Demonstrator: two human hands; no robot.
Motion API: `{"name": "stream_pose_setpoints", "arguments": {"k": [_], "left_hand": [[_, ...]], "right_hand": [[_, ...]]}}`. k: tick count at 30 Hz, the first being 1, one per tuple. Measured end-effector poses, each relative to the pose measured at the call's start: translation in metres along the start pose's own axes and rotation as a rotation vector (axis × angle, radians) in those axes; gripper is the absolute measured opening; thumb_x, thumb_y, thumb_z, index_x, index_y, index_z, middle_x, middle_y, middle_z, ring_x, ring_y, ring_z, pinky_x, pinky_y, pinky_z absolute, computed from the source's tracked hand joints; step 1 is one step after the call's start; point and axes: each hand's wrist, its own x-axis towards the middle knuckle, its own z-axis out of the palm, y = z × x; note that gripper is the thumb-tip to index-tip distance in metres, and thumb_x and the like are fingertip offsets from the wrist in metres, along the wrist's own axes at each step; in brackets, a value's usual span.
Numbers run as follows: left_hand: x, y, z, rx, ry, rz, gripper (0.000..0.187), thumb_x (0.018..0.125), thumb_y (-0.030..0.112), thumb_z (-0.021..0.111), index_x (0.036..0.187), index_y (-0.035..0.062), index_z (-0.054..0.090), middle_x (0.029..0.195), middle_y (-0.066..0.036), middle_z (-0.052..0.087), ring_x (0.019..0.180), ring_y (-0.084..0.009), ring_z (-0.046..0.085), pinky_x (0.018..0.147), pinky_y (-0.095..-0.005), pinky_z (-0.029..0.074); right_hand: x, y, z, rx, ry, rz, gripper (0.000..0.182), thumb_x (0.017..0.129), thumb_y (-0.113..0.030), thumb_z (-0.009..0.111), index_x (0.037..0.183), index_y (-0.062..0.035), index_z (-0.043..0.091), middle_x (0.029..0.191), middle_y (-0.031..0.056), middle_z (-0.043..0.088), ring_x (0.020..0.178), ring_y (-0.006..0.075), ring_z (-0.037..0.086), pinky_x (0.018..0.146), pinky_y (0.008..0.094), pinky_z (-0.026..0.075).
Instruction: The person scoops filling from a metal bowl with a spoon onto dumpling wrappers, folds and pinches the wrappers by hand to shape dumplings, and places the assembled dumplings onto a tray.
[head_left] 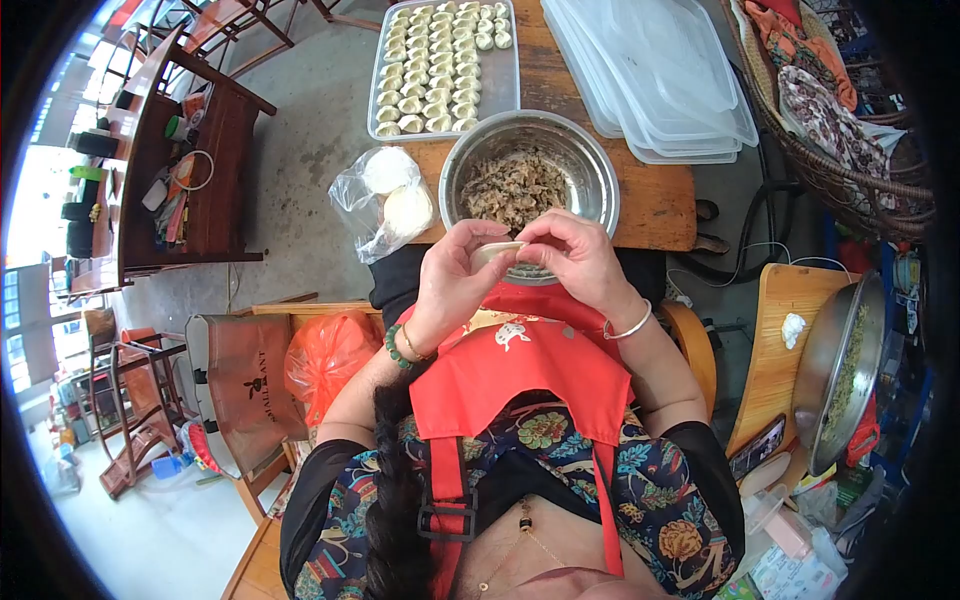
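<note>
Both of my hands meet at the near rim of a steel bowl [612,190] of brown minced filling [513,187]. My left hand [455,270] pinches one side of a pale dumpling wrapper [497,250], and my right hand [578,258] pinches the other side. The wrapper looks folded; what lies inside it is hidden by my fingers. Left of the bowl lies a clear plastic bag with stacked round white wrappers [408,208]. Beyond it a plastic tray [500,85] holds rows of several shaped dumplings [430,70].
Stacked clear plastic lids [660,75] lie at the table's [650,205] right side. A wicker basket [850,160] with cloths stands far right. Another steel bowl [825,400] rests on a wooden chair [770,340]. A red plastic bag [335,362] sits at my left.
</note>
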Motion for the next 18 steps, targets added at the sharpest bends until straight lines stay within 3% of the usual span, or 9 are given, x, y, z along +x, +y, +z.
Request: {"name": "stream_pose_setpoints", "arguments": {"k": [2,4,6,12,13,14,15,16,18], "left_hand": [[0.0,0.002,0.0,-0.102,0.022,-0.017,0.018,0.092,0.004,0.065,0.108,-0.0039,0.061,0.105,-0.009,0.067,0.093,-0.0102,0.065,0.079,-0.022,0.054],[0.0,0.0,-0.002,-0.243,0.014,-0.12,0.018,0.09,0.002,0.067,0.106,-0.0051,0.061,0.095,-0.007,0.07,0.086,-0.0102,0.067,0.076,-0.0234,0.055],[0.0,-0.004,-0.003,-0.205,0.01,-0.114,0.018,0.09,0.003,0.067,0.105,-0.005,0.062,0.094,-0.006,0.07,0.084,-0.0096,0.067,0.074,-0.023,0.055],[0.001,-0.005,-0.004,-0.023,-0.018,-0.091,0.015,0.092,0.003,0.065,0.104,-0.0044,0.064,0.088,-0.003,0.069,0.076,-0.0061,0.064,0.067,-0.02,0.052],[0.001,-0.005,-0.003,-0.022,-0.029,-0.09,0.014,0.093,0.002,0.064,0.105,-0.0049,0.063,0.088,-0.003,0.068,0.076,-0.005,0.063,0.066,-0.0184,0.05],[0.001,-0.005,-0.004,-0.023,-0.028,-0.089,0.014,0.093,0.002,0.064,0.105,-0.0049,0.063,0.088,-0.003,0.068,0.076,-0.005,0.063,0.066,-0.0184,0.05],[0.001,-0.004,-0.006,0.085,-0.053,-0.085,0.014,0.093,0.002,0.064,0.105,-0.0049,0.063,0.088,-0.002,0.068,0.076,-0.005,0.063,0.066,-0.0185,0.05],[0.001,-0.004,-0.007,0.192,-0.077,-0.081,0.014,0.093,0.001,0.064,0.105,-0.0049,0.063,0.089,-0.002,0.068,0.077,-0.005,0.063,0.067,-0.0186,0.05],[0.002,-0.007,-0.007,0.22,-0.069,-0.05,0.014,0.093,0.001,0.063,0.105,-0.0051,0.062,0.09,-0.003,0.068,0.079,-0.0061,0.064,0.068,-0.0191,0.051]], "right_hand": [[0.0,0.0,-0.004,-0.051,0.006,-0.024,0.013,0.08,-0.005,0.075,0.09,-0.0023,0.068,0.081,0.008,0.063,0.071,0.0187,0.063,0.064,0.0312,0.051],[0.001,-0.001,-0.004,-0.101,0.011,-0.048,0.012,0.08,-0.004,0.074,0.09,-0.0023,0.068,0.081,0.0083,0.063,0.071,0.0201,0.063,0.064,0.0318,0.051],[0.0,-0.004,-0.003,-0.211,0.05,-0.203,0.011,0.079,-0.004,0.074,0.087,-0.0024,0.067,0.08,0.0085,0.062,0.071,0.0228,0.063,0.063,0.0325,0.05],[0.0,-0.013,0.001,-0.261,0.05,-0.288,0.01,0.079,-0.003,0.073,0.086,-0.0026,0.066,0.084,0.0087,0.062,0.074,0.0238,0.063,0.064,0.0339,0.051],[0.0,-0.015,0.002,-0.262,0.05,-0.288,0.01,0.079,-0.003,0.073,0.086,-0.0026,0.066,0.084,0.0087,0.062,0.074,0.0238,0.063,0.064,0.0339,0.051],[0.001,-0.019,0.003,-0.135,0.067,-0.161,0.011,0.079,-0.003,0.073,0.088,-0.0026,0.065,0.084,0.0091,0.061,0.075,0.0248,0.064,0.065,0.0345,0.051],[0.002,-0.022,0.004,-0.008,0.082,-0.033,0.013,0.079,-0.003,0.073,0.09,-0.0025,0.065,0.085,0.0096,0.061,0.076,0.0258,0.064,0.065,0.0352,0.051],[0.003,-0.02,0.003,-0.007,0.081,-0.033,0.013,0.079,-0.003,0.073,0.09,-0.0025,0.065,0.085,0.0096,0.061,0.076,0.0258,0.064,0.065,0.0352,0.051],[0.006,-0.015,-0.001,-0.255,0.002,-0.282,0.014,0.08,-0.003,0.072,0.092,-0.0024,0.065,0.085,0.0106,0.061,0.076,0.0279,0.064,0.066,0.036,0.052]]}}
